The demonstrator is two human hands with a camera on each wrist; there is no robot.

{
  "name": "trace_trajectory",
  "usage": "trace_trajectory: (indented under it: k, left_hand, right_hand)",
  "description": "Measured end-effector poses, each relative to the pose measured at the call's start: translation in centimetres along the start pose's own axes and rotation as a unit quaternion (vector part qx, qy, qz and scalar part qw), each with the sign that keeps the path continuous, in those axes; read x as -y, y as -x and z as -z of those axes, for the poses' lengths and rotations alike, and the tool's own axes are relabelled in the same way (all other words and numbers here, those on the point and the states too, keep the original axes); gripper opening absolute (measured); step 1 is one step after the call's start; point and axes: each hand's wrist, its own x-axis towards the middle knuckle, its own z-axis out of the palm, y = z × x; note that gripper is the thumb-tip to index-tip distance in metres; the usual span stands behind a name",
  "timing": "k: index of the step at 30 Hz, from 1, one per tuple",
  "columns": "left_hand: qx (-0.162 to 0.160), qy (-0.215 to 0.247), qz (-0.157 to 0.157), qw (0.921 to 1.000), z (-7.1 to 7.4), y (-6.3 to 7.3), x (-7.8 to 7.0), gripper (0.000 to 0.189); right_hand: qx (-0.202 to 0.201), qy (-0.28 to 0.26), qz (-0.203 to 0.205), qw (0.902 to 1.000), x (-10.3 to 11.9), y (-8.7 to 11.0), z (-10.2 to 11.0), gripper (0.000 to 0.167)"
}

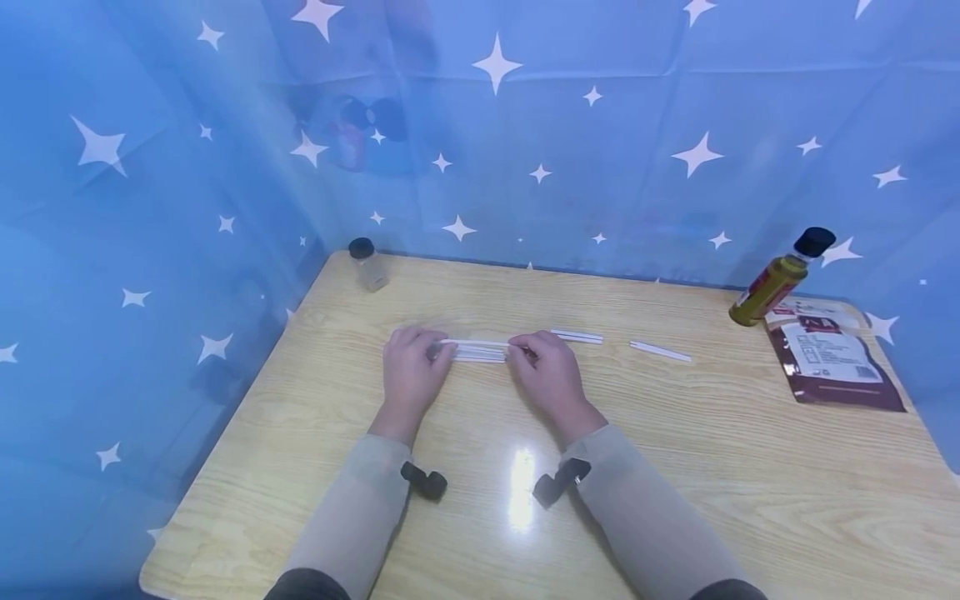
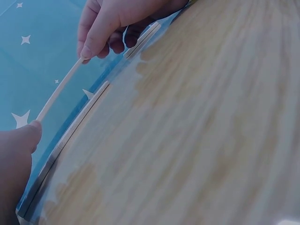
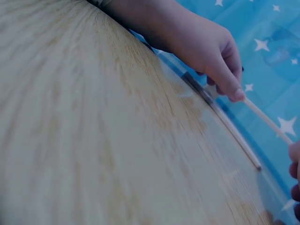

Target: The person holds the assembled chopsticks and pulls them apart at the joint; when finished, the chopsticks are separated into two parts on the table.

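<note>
A thin white stick (image 2: 61,91) is held level just above the table, pinched at one end by my left hand (image 1: 412,367) and at the other by my right hand (image 1: 549,375). Thumb and fingertips meet on it at each end. Beneath it, several similar white sticks (image 1: 480,357) lie side by side on the tabletop, parallel to the held one. In the right wrist view, the right hand (image 3: 211,54) shows clearly, while only part of the left hand (image 3: 295,171) appears at the edge.
More white sticks (image 1: 577,337) lie beyond the right hand, with another white piece (image 1: 660,351) farther right. An oil bottle with a black cap (image 1: 772,287) leans by a brown-and-white pouch (image 1: 832,354). A small black-lidded jar (image 1: 369,267) is at the back left. A starry blue curtain (image 1: 495,150) borders the table.
</note>
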Motion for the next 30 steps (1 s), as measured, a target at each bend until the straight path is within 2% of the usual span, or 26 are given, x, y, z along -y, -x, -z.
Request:
trace_trajectory:
  k: [13,24,30]
  left_hand:
    - [-0.013,0.005,-0.021,0.9997,-0.6,-0.1,-0.4,0.026]
    - [-0.007,0.01,-0.043,0.999,-1.3,-0.5,-1.3,0.027]
    - [0.013,0.008,-0.035,0.9993,-1.8,-0.6,-1.8,0.031]
  right_hand:
    - [-0.007,0.012,-0.002,0.9999,-0.5,0.3,0.6,0.014]
    - [-0.016,0.021,-0.002,0.9996,-1.2,0.7,1.9,0.013]
    - [-0.011,0.026,-0.02,0.9994,-1.5,1.1,2.7,0.015]
